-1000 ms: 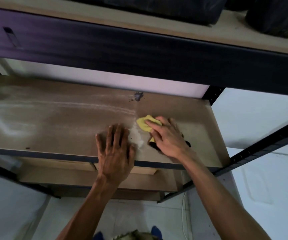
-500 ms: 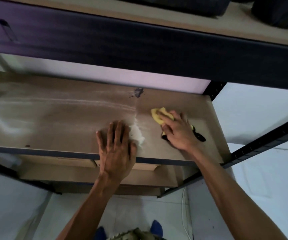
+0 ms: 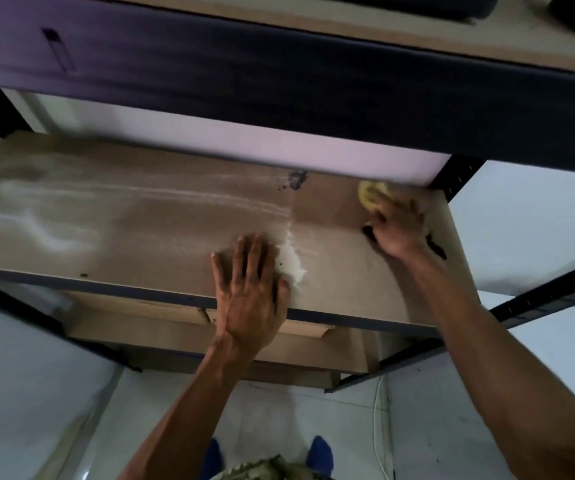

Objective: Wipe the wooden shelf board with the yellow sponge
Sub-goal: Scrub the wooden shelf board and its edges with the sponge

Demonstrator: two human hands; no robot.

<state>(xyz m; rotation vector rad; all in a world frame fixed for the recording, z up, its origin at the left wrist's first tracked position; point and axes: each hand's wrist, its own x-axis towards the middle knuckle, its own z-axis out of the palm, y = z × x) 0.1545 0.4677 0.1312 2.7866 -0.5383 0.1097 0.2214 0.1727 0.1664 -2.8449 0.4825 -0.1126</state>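
**Sponge worked into the far right corner**

The sponge (image 3: 371, 195) is pressed to the board (image 3: 140, 230) under the fingers of the right hand (image 3: 397, 230), at the far right corner, just beside the back wall and the black post (image 3: 455, 178). The hand is blurred by motion. It appears to be clasped over the sponge, though how each finger lies cannot be made out. Only a yellow edge is seen past the fingertips. A black item (image 3: 435, 245) lies on the board, partly hidden by the wrist.

The left hand (image 3: 248, 282) is laid flat near the front edge, fingers straight and spread, with nothing held. It is judged to serve as a brace.

A white dust ridge (image 3: 291, 261) lies just beside that hand. Pale streaks run from it leftward across the board, while the stretch between ridge and sponge looks browner and cleaner. A dark stain (image 3: 294, 180) sits near the back edge.

The step in hand is judged to be a wiping stroke at the right end, with the larger, dusty part not yet done. For the next move, the sponge would have to be drawn back toward the ridge under even pressure, so that the dust is gathered rather than smeared. The left hand would have to be lifted out of its path. Firmer rubbing may be called for at the stain.
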